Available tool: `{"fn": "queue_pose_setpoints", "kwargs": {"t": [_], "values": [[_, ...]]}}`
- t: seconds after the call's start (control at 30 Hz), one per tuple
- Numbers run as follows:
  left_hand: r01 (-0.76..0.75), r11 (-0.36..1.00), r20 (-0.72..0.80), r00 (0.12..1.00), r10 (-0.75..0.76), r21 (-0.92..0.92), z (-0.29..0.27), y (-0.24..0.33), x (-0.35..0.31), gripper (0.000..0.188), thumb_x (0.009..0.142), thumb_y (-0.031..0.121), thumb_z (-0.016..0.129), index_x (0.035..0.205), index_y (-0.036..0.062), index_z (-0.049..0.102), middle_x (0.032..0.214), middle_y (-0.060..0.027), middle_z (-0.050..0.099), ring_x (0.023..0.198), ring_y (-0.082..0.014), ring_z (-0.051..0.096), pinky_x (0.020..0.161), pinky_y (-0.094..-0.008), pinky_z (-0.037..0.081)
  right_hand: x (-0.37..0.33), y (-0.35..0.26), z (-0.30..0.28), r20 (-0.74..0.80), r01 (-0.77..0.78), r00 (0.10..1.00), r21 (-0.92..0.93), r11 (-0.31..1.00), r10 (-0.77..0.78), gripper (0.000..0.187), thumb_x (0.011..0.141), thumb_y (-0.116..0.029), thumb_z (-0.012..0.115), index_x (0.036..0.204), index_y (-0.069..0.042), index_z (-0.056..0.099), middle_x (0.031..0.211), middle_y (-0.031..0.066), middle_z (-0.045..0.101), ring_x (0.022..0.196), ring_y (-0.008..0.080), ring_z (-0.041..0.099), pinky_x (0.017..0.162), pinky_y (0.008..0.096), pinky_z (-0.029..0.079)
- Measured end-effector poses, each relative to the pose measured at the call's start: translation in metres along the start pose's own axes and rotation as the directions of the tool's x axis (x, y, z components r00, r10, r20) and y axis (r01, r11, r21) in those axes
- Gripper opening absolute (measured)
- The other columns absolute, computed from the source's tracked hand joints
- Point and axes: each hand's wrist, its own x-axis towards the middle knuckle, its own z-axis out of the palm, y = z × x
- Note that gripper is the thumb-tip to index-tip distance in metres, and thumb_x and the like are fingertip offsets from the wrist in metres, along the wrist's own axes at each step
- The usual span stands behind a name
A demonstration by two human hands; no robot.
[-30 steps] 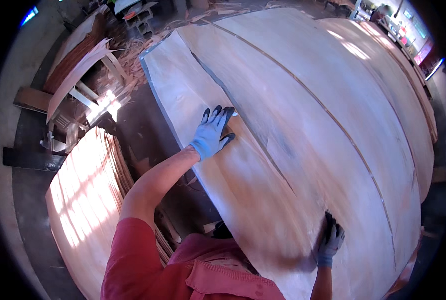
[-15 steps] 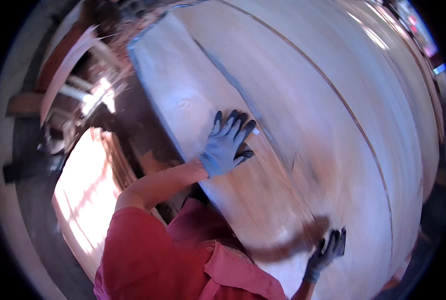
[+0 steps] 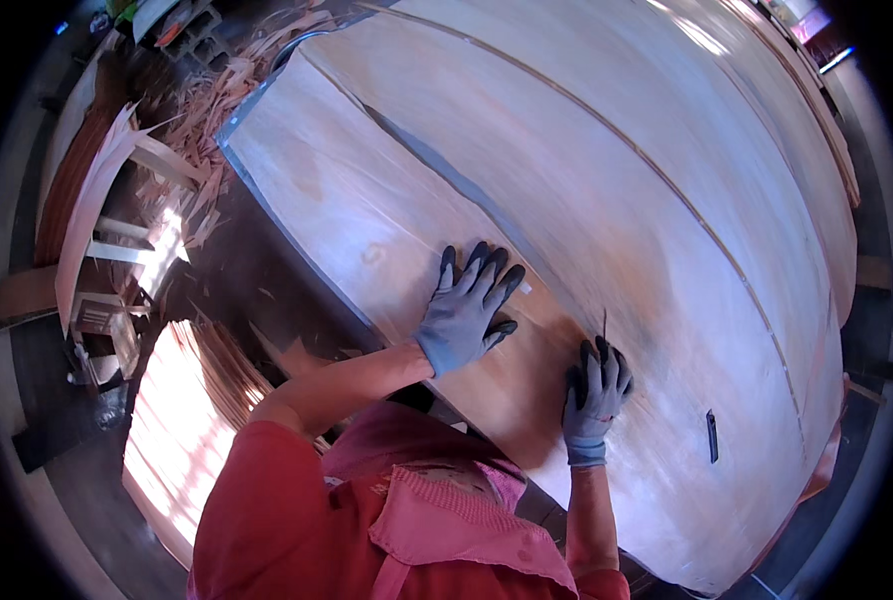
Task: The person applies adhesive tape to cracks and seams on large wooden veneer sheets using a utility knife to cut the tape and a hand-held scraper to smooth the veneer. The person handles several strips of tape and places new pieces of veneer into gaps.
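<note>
A narrow pale wood veneer sheet (image 3: 361, 225) lies along the left side of wide veneer sheets (image 3: 586, 150), with a gap showing between them toward the far end. My left hand (image 3: 466, 312), in a grey glove with black fingertips, rests flat on the narrow sheet with fingers spread. Close to the seam, my right hand (image 3: 596, 395), gloved alike, lies on the veneer with its fingers stretched forward. A thin dark sliver or crack (image 3: 604, 322) shows just beyond its fingertips. To its right, a slim black tool, perhaps a utility knife (image 3: 712, 436), lies on the wood.
A stack of veneer sheets (image 3: 181, 430) stands at the left in bright sunlight. Torn veneer scraps (image 3: 221, 115) litter the floor at the far left, near a light wooden frame (image 3: 116, 250). A long dark seam (image 3: 656, 170) curves across the wide sheets.
My right hand has let go of the slim black tool, now lying on the veneer, and has moved left and forward to the seam. My left hand stays flat on the narrow sheet.
</note>
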Motion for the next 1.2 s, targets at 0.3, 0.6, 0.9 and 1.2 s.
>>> {"fn": "queue_pose_setpoints", "kwargs": {"t": [0.3,0.6,0.9,1.2], "values": [[-0.045,0.998,0.038,0.998,0.044,0.042,-0.007,-0.003,0.006,0.084,0.087,0.045,0.062,0.153,0.0063,0.028,0.156,-0.0213,0.029,0.146,-0.0404,0.021,0.116,-0.0645,0.011,0.009,0.010,0.019,-0.060,0.003,0.998,-0.030,1.000,-0.005,0.037,0.084,-0.018,0.066,0.120,-0.017,0.065,0.135,0.0123,0.056,0.123,0.0370,0.049,0.104,0.0500,0.034],[-0.112,0.992,0.076,0.991,0.108,0.050,-0.005,-0.008,-0.022,0.087,0.088,0.045,0.060,0.154,0.0031,0.023,0.158,-0.0228,0.022,0.147,-0.0433,0.016,0.116,-0.0655,0.005,0.002,0.002,0.023,-0.093,-0.101,0.991,-0.002,0.995,0.100,0.039,0.085,-0.025,0.069,0.122,-0.014,0.063,0.136,0.0111,0.054,0.126,0.0349,0.047,0.104,0.0493,0.032],[-0.143,0.989,0.034,0.989,0.142,0.035,-0.004,-0.012,0.010,0.087,0.089,0.046,0.059,0.155,0.0055,0.020,0.160,-0.0176,0.023,0.148,-0.0392,0.018,0.116,-0.0649,0.006,0.036,0.014,0.029,-0.212,-0.077,0.973,0.091,0.993,0.095,0.023,0.077,-0.014,0.073,0.097,-0.012,0.063,0.122,0.0076,0.063,0.118,0.0343,0.053,0.098,0.0487,0.035],[-0.182,0.983,0.078,0.980,0.182,-0.004,-0.005,-0.003,0.026,0.084,0.090,0.044,0.060,0.155,0.0060,0.022,0.158,-0.0168,0.028,0.147,-0.0374,0.020,0.116,-0.0638,0.010,0.039,0.020,0.033,-0.210,-0.147,0.964,0.085,0.986,0.161,0.027,0.077,-0.014,0.073,0.103,-0.013,0.065,0.122,0.0061,0.063,0.117,0.0317,0.053,0.098,0.0474,0.036]]}}
